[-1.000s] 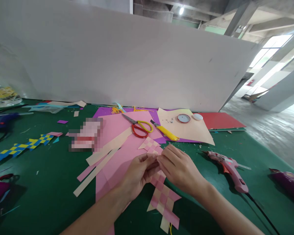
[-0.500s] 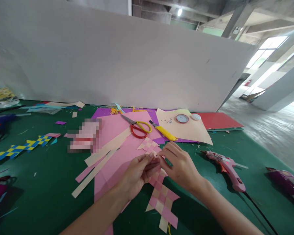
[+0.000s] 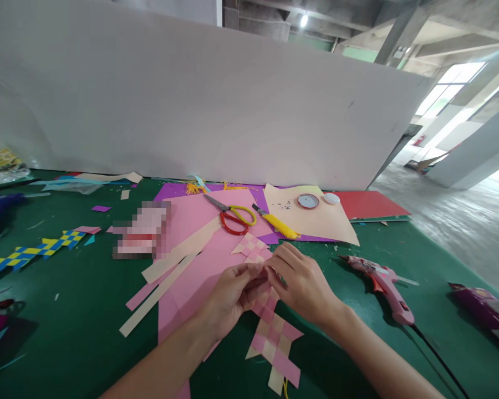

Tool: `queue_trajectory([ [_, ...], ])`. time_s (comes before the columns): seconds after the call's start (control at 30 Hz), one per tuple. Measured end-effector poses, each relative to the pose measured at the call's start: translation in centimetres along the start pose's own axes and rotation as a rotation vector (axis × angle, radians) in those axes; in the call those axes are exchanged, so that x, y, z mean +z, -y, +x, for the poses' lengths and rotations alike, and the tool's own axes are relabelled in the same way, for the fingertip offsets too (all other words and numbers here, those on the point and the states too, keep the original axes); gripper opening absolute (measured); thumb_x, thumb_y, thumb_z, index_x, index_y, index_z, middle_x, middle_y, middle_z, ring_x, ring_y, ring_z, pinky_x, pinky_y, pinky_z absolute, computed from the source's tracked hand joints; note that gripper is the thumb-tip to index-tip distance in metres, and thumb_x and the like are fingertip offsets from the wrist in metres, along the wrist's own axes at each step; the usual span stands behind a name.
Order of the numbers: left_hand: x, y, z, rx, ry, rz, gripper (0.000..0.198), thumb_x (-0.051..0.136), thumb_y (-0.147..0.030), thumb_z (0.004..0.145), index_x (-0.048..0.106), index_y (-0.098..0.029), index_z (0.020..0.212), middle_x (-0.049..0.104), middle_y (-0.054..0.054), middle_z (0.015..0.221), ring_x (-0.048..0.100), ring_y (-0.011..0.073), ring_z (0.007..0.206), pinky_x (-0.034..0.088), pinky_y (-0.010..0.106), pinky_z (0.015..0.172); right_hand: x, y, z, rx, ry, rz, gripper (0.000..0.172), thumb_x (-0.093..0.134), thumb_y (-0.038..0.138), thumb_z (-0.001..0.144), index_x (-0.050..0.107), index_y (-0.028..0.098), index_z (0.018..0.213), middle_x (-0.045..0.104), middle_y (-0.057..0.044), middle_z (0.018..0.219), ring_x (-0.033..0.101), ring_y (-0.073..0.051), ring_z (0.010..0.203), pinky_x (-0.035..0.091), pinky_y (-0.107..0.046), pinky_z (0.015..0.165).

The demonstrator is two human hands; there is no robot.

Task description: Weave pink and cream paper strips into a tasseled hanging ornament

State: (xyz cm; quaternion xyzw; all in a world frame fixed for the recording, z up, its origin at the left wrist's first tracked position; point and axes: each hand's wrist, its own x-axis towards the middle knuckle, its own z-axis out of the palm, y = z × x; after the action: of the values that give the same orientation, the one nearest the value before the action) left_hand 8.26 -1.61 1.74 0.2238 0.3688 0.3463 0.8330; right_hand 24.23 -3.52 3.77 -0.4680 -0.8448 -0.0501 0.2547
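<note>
My left hand (image 3: 236,291) is closed in a pinch, its thumb and fingertips meeting those of my right hand (image 3: 301,280). Whatever is pinched between them is too small and too covered to make out. Beneath both hands lies a woven paper chain (image 3: 274,335) in pink and cream checks, with pointed ends and a yellow cord at its near end. Its middle is hidden by my fingers, while another checked part (image 3: 251,246) shows just beyond them. Pink paper (image 3: 187,288) spreads under my left forearm.
Scissors (image 3: 233,216) and a yellow utility knife (image 3: 276,223) lie beyond my hands. A round dish (image 3: 307,201) and white lid (image 3: 331,198) rest on cream paper. A pink glue gun (image 3: 382,282) is at right. Loose strips (image 3: 162,293) and a blue-yellow woven chain (image 3: 37,254) lie left.
My right fingertips have moved slightly left, closing against my left fingers. A small pale piece with a dark spot, visible at the left fingertips before, is now covered.
</note>
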Motion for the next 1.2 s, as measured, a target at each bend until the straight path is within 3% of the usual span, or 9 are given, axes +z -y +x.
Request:
queue_trajectory([
  [0.23, 0.3, -0.3, 0.0, -0.022, 0.024, -0.061, 0.012, 0.06, -0.012, 0.085, 0.071, -0.009, 0.083, 0.072, 0.008, 0.087, 0.068, 0.0121, 0.08, 0.057, 0.016, 0.073, 0.1, 0.1, 0.0, 0.068, -0.039, -0.009, 0.019, 0.045, 0.015, 0.089, 0.062, 0.014, 0.08, 0.057, -0.005, 0.078, 0.05, -0.017, 0.077, 0.043, -0.028, 0.065],
  [0.5, 1.1, -1.2, -0.4, -0.089, -0.063, -0.23, 0.02, 0.054, -0.013, 0.088, 0.07, -0.002, 0.087, 0.071, 0.017, 0.102, 0.066, 0.0233, 0.101, 0.056, 0.021, 0.082, -0.3, -2.4, 0.0, 0.256, -0.083, -0.099, 0.018, 0.046, 0.019, 0.092, 0.061, 0.016, 0.085, 0.061, -0.003, 0.081, 0.057, -0.014, 0.076, 0.042, -0.025, 0.068],
  [0.7, 1.2, -1.7, -0.6, -0.053, -0.083, -0.346, 0.02, 0.052, -0.013, 0.089, 0.068, -0.004, 0.082, 0.071, 0.017, 0.101, 0.066, 0.0235, 0.102, 0.053, 0.028, 0.092, -0.1, -3.6, -0.2, 0.41, 0.17, -0.367, 0.018, 0.045, 0.015, 0.091, 0.063, 0.018, 0.088, 0.065, -0.004, 0.088, 0.061, -0.017, 0.085, 0.034, -0.025, 0.054],
  [0.9, 1.2, -1.5, -0.6, -0.037, -0.066, -0.34, 0.016, 0.052, -0.009, 0.086, 0.066, -0.005, 0.079, 0.073, 0.014, 0.089, 0.07, 0.0211, 0.09, 0.055, 0.028, 0.089, -0.5, -2.8, -0.2, 0.49, 0.232, -0.437, 0.021, 0.043, 0.022, 0.093, 0.063, 0.02, 0.086, 0.068, -0.001, 0.079, 0.063, -0.015, 0.073, 0.031, -0.026, 0.051],
  [1.07, 0.9, -1.4, -0.6, -0.057, -0.015, -0.315, 0.019, 0.05, -0.01, 0.086, 0.061, -0.009, 0.071, 0.073, 0.015, 0.089, 0.071, 0.0218, 0.086, 0.057, 0.028, 0.082, -1.1, -2.7, 0.0, 0.426, 0.345, -0.439, 0.027, 0.049, 0.006, 0.082, 0.066, 0.022, 0.096, 0.068, -0.004, 0.097, 0.062, -0.017, 0.093, 0.032, -0.025, 0.052],
  [1.2, 0.6, -1.3, -0.5, -0.082, 0.011, -0.326, 0.02, 0.052, -0.014, 0.088, 0.059, -0.01, 0.07, 0.073, 0.013, 0.086, 0.071, 0.0216, 0.088, 0.057, 0.027, 0.082, -1.1, -2.9, 0.0, 0.499, 0.405, -0.433, 0.019, 0.05, 0.011, 0.085, 0.067, 0.019, 0.08, 0.07, -0.005, 0.08, 0.066, -0.018, 0.078, 0.03, -0.025, 0.05],
])
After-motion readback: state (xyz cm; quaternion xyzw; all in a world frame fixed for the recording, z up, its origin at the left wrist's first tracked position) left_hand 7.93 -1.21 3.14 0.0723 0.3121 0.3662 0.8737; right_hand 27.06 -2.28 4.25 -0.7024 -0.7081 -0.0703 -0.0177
